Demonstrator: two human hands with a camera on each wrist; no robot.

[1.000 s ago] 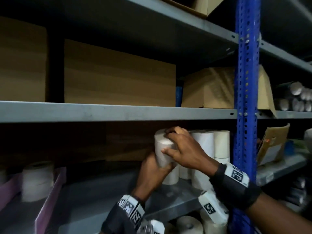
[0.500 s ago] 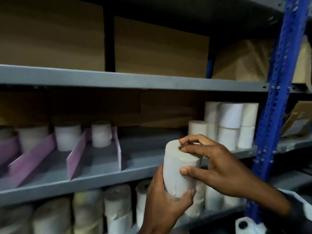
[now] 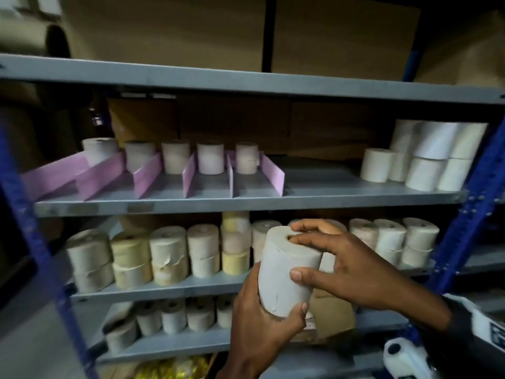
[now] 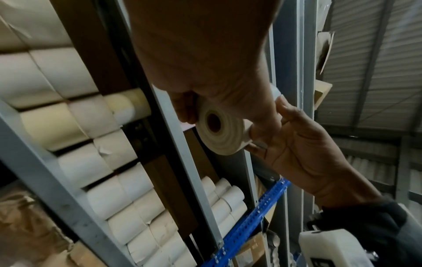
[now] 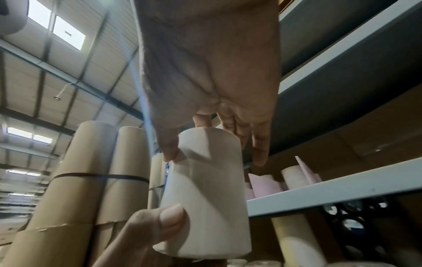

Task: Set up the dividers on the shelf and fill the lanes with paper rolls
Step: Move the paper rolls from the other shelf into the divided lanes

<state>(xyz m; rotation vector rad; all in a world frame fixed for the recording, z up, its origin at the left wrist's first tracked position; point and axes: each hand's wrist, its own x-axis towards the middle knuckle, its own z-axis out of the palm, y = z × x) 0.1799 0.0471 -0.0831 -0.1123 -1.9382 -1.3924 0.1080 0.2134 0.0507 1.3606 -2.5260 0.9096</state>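
Observation:
An upright grey-white paper roll (image 3: 287, 272) is held in front of the lower shelves. My left hand (image 3: 262, 321) grips its bottom, with the thumb (image 5: 160, 222) wrapped over the side. My right hand (image 3: 344, 263) holds the top, fingertips at the core hole and thumb on the side wall. The left wrist view shows the roll's end (image 4: 219, 133) between both hands. Several pink dividers (image 3: 188, 176) stand on the grey middle shelf (image 3: 246, 206), forming lanes with one roll (image 3: 210, 158) at the back of each.
A stack of white rolls (image 3: 426, 160) sits at the shelf's right end, beside a blue upright (image 3: 470, 198). Bare shelf lies between the last divider (image 3: 272, 173) and that stack. Lower shelves hold rows of rolls (image 3: 169, 255). Cardboard boxes (image 3: 341, 36) fill the shelf above.
Both hands have carried the roll away from the right-hand stack, down and towards me. The view has swung left and down, bringing the divider lanes and lower shelves into sight.

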